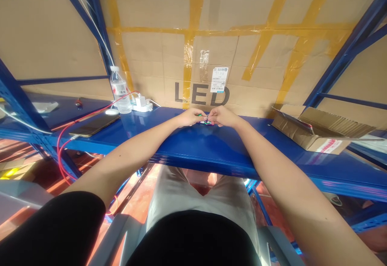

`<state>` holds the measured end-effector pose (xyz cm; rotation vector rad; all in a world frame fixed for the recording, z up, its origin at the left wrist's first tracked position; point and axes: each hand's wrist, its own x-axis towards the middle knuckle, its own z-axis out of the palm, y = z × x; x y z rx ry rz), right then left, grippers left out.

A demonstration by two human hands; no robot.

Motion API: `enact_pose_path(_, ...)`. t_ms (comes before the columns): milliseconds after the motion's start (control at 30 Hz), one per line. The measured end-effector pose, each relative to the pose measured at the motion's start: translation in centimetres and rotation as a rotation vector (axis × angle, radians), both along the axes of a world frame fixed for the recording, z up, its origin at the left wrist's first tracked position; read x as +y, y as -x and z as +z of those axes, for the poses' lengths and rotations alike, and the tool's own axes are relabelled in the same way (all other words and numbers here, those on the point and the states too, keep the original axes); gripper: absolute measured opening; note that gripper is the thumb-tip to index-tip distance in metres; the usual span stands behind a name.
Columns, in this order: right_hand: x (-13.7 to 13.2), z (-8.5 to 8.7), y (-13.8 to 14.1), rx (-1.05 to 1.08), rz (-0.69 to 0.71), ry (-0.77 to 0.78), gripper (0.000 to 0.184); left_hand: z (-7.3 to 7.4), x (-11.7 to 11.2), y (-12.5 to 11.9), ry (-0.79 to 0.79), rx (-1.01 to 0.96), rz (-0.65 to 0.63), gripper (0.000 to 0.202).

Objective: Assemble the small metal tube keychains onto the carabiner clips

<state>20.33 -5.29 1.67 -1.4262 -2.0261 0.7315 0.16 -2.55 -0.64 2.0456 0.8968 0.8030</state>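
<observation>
Over the far part of the blue shelf (193, 147), my two hands meet around a small multicoloured item (207, 122) with green, white and pink parts. It is too small to make out its kind. My left hand (190, 117) pinches at its left side, thumb and fingers closed together. From the right, my right hand (223, 117) is closed too, its fingertips pressed at the item's upper right. The fingers cover part of the item, and its lower edge appears close to the shelf surface.
Behind stands a large taped cardboard sheet (145, 56) marked LED. To the left are a water bottle (120, 92), a white power strip (142, 105), a dark phone (95, 125) and a red cable (87, 114). An open cardboard box (317, 133) sits at right.
</observation>
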Motion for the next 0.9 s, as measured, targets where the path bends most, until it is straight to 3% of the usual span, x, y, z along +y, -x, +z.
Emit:
enact_pose_path(167, 0.0, 0.1, -0.4, 0.042, 0.034, 0.016, 0.010, 0.0, 0.3, 0.0, 0.055, -0.067, 0.007, 0.019)
enact_pose_path(433, 1.1, -0.1, -2.6, -0.370, 0.014, 0.219, 0.013, -0.5, 1.0, -0.1, -0.005, 0.060, 0.061, 0.026)
enact_pose_path(700, 0.6, 0.2, -2.2, -0.322, -0.031, 0.310, 0.007, -1.1, 1.8, -0.2, -0.166, 0.168, 0.002, 0.027)
enact_pose_path(900, 0.5, 0.5, -2.4, -0.235, 0.016, 0.243, 0.008, -1.2, 2.0, -0.2, -0.177, 0.208, -0.019, 0.029)
